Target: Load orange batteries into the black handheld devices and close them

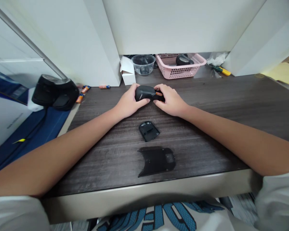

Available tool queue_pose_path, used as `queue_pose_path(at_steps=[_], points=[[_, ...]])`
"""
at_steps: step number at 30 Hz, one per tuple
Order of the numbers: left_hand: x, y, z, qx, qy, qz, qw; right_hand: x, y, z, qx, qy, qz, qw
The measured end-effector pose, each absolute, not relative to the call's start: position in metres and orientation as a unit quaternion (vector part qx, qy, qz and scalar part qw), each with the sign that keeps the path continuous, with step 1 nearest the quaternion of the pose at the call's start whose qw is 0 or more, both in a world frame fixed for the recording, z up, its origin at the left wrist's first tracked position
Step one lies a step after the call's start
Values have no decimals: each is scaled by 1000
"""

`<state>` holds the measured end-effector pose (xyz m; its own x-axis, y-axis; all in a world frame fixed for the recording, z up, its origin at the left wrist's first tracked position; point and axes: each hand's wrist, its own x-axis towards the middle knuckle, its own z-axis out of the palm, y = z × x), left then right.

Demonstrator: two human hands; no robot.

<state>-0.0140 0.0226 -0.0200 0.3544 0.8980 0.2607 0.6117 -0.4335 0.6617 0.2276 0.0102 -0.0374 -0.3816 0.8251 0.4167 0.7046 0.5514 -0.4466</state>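
Note:
Both of my hands hold a black computer mouse (pixel 145 92) just above the dark wooden table. My left hand (pixel 128 102) is wrapped round its rounded left end, thumb along the near side. My right hand (pixel 171 100) grips the right end, where an opened part shows an orange battery (pixel 159 93). Nearer me on the table lies a small black cover (pixel 148 131) with its inner side up. Below that rests a larger curved black shell (pixel 157 160) with a patch of small holes at its right end.
Along the back stand a white box (pixel 128 71), a clear plastic bowl (pixel 144 65) and a pink basket (pixel 180 72) with a black object inside. A yellow-and-green pen-like item (pixel 223 70) lies to their right. Several orange batteries (pixel 80 98) are at the left edge beside a black device (pixel 54 92).

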Motion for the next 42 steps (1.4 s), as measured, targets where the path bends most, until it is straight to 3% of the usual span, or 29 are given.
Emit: queue_pose_path(at_steps=[42], points=[[-14, 24, -20, 790, 472, 309, 239, 226, 10, -38, -469, -824, 87, 306]])
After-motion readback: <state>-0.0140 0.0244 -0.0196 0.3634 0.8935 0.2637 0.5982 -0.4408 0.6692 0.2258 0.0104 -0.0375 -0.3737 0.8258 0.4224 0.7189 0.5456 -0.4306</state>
